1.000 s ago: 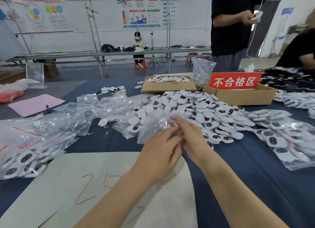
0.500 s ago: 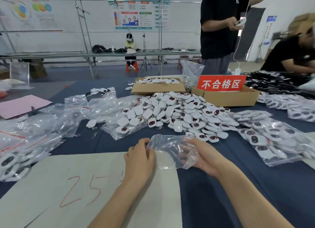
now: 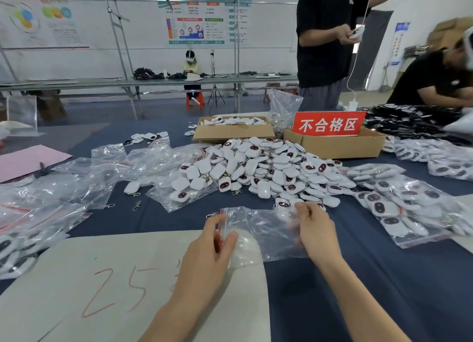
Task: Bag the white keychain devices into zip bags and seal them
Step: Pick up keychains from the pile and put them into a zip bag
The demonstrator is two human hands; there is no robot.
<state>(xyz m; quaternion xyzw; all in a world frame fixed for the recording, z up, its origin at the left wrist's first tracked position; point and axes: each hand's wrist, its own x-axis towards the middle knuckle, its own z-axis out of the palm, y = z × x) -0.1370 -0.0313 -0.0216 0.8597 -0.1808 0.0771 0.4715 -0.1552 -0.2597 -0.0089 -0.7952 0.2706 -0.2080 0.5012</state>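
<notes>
- A person's left hand (image 3: 212, 247) pinches the red-striped zip edge of a clear zip bag (image 3: 261, 229) between thumb and fingers, low over a work table covered in a dark blue cloth (image 3: 384, 277).
- The right hand (image 3: 316, 230) grips the bag's opposite end with curled fingers, so the bag stretches between the 2 hands. Whether anything is inside it cannot be told.
- The bag hangs partly over the corner of a white sheet (image 3: 115, 277) marked "25" in red, and just in front of a pile of white keychain devices (image 3: 268, 167) heaped at the middle of the table.
- A loose metal clasp (image 3: 212, 215) lies on the cloth just beside the left fingertips.
- Filled zip bags (image 3: 399, 208) lie to the right of the pile. Crumpled empty bags (image 3: 76, 178) spread to its left, near a pink sheet (image 3: 28, 160).
- Behind the pile stand 2 cardboard boxes: the left box (image 3: 230, 134) holds more white devices, and the right box (image 3: 332, 146) carries a red sign (image 3: 329, 124) with white Chinese characters.
- A standing person in a black shirt (image 3: 325, 34) handles a small white object at the far side of the table.
</notes>
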